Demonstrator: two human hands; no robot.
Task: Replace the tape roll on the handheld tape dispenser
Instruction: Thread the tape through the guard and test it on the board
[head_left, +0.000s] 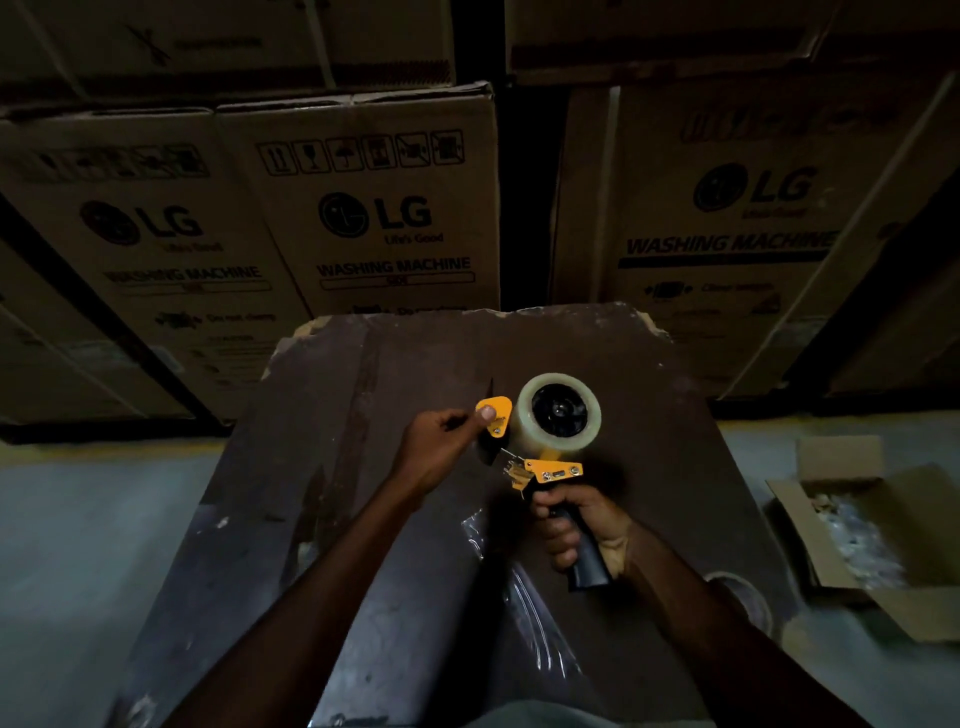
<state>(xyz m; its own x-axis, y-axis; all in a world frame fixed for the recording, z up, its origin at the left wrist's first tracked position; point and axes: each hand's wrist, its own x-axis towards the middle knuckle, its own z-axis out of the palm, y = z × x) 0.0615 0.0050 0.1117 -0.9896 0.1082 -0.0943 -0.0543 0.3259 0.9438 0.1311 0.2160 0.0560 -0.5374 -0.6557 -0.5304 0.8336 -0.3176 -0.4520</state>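
From my head view, my right hand (576, 525) is wrapped tight round the black handle of the dispenser (556, 470), holding it up over the middle of the dark table (322, 415). A clear roll (560, 415) sits on its hub, above the orange frame. My left hand (441, 449) pinches the orange front plate with the thumb on top, just left of the roll. Crumpled clear wrap (524, 597) lies on the table between my forearms. The far table edge is chipped; bare top lies open to the left. Stacked boxes (374, 208) stand behind; an open carton (878, 530) sits on the floor to the right.
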